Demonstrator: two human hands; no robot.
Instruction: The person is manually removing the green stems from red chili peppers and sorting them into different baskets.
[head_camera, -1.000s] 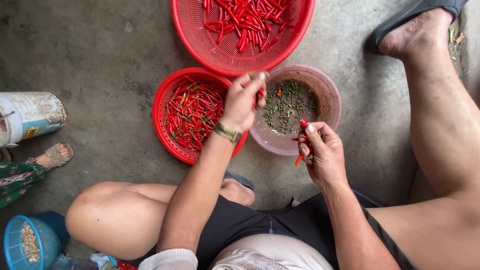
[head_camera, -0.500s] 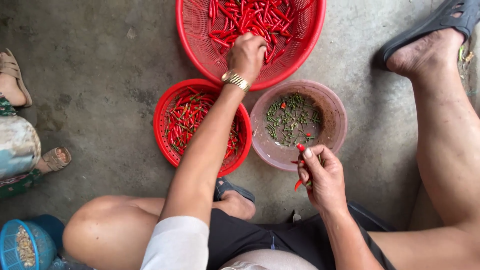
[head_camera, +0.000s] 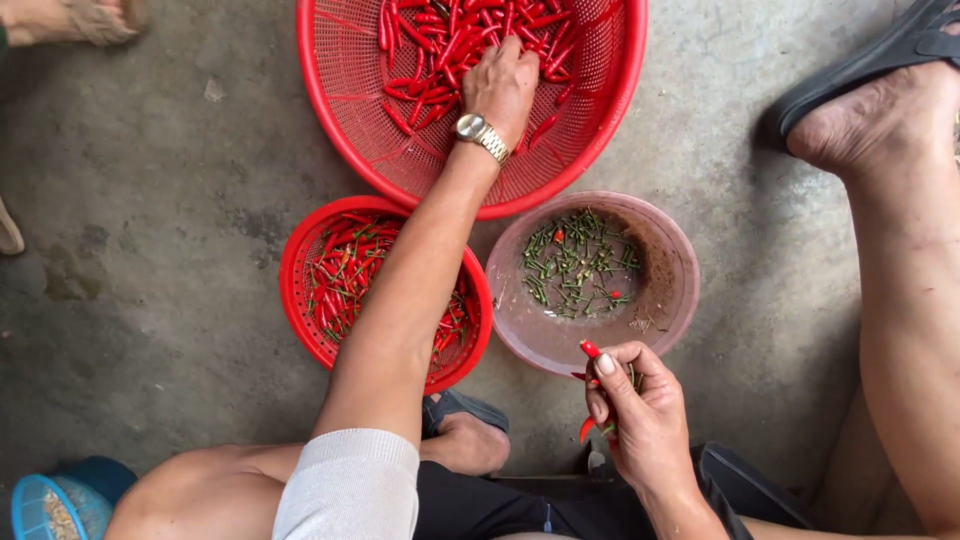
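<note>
Place: a home yard or back-kitchen floor.
Floor: bare stained concrete (head_camera: 180, 200).
Signs: 2 red baskets (head_camera: 350, 90) of chillies, sandalled feet (head_camera: 880, 60).

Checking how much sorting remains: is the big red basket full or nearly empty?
Partly filled: chillies cover only the far part of the big red basket.
</note>
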